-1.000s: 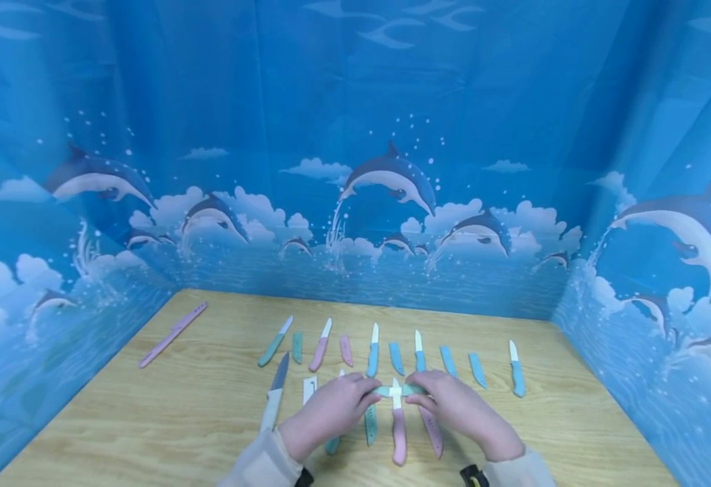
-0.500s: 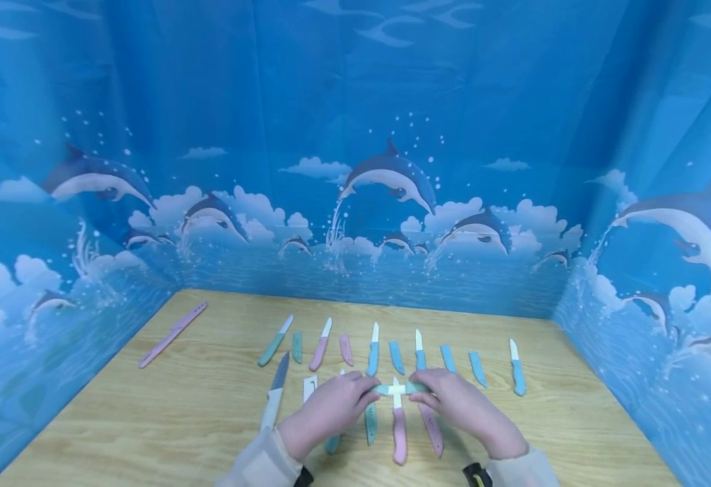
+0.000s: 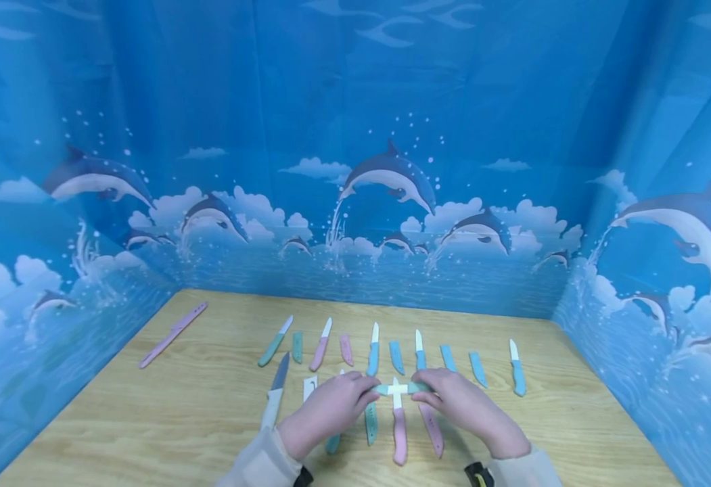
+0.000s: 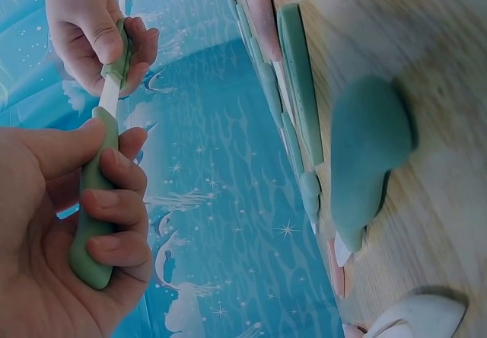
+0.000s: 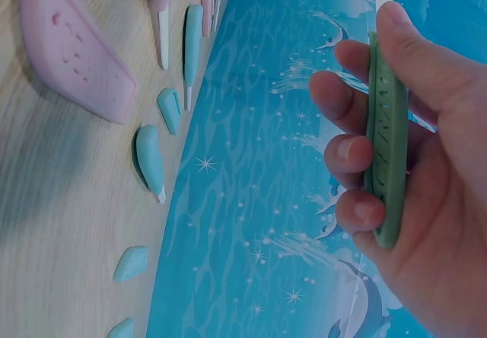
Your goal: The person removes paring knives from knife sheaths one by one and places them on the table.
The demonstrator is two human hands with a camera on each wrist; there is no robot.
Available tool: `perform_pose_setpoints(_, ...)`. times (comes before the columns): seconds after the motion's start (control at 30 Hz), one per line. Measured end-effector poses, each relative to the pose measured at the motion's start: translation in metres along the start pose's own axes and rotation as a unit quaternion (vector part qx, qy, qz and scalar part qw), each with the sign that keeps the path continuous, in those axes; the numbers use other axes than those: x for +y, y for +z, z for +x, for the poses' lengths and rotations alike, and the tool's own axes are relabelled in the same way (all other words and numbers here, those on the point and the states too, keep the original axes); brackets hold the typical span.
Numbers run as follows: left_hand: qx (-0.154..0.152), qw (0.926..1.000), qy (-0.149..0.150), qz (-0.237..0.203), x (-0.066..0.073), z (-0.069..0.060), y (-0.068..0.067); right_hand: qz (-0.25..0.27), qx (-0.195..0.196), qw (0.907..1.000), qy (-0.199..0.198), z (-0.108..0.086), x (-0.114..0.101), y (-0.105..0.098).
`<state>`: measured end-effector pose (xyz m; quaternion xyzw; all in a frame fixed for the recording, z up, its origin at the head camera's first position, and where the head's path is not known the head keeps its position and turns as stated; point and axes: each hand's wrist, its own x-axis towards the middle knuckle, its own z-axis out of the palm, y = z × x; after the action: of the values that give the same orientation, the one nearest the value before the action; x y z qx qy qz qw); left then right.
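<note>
My left hand (image 3: 333, 409) grips the green handle (image 4: 95, 193) of a small paring knife, fingers curled round it. My right hand (image 3: 461, 409) holds a green slotted blade sheath (image 5: 386, 151). The white blade (image 3: 398, 389) shows between the hands, its far end inside the sheath's mouth. Both are held up over the table, roughly level from left to right. Below them lie a pink paring knife (image 3: 400, 436), a pink sheath (image 3: 432, 431) and a green sheath (image 3: 371, 425). Another green-handled knife (image 3: 333, 444) is partly hidden under my left hand.
Across the wooden table (image 3: 166, 419) lie several bare knives and loose sheaths in a back row, including a blue knife (image 3: 517, 368) at right. A white-handled knife (image 3: 274, 392) and white sheath (image 3: 310, 388) lie left. A long pink sheathed knife (image 3: 174, 335) lies far left.
My right hand has shifted slightly right with the green sheath, and more of the white blade shows between the hands. My left hand stays nearly still.
</note>
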<state>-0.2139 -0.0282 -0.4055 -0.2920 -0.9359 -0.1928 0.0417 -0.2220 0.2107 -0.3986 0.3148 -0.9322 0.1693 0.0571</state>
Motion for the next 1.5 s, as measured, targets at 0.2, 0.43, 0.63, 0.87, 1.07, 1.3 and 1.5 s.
perform_pose_setpoints(0.2, 0.000, 1.0000, 0.000, 0.001, -0.0005, -0.0006, -0.0003, 0.001, -0.001, 1.0000, 0.002, -0.0001, 0.0001, -0.0011)
perform_pose_setpoints(0.43, 0.005, 1.0000, 0.004, 0.002, -0.0012, -0.0010, 0.0006, -0.013, 0.005, 0.9999, 0.004, -0.0021, 0.0019, -0.0006)
perform_pose_setpoints(0.63, 0.005, 1.0000, 0.006, 0.004, -0.0019, -0.0007, 0.0009, -0.017, 0.006, 0.9997, 0.014, -0.0024, 0.0033, 0.0000)
perform_pose_setpoints(0.87, 0.011, 0.9999, 0.003, 0.004, -0.0026, -0.0012, 0.0011, -0.019, 0.005, 0.9997, 0.017, -0.0027, 0.0042, -0.0003)
perform_pose_setpoints(1.07, 0.013, 0.9999, 0.003, 0.004, -0.0034, -0.0009, 0.0015, -0.016, 0.002, 0.9997, 0.018, -0.0014, 0.0053, -0.0006)
perform_pose_setpoints(1.3, 0.013, 0.9999, 0.007, 0.002, -0.0043, -0.0021, 0.0020, -0.018, 0.000, 0.9997, 0.016, -0.0013, 0.0076, 0.0001)
perform_pose_setpoints(1.5, 0.011, 0.9999, 0.006, 0.004, -0.0043, -0.0022, 0.0015, -0.006, -0.001, 0.9999, 0.015, -0.0021, 0.0097, -0.0008)
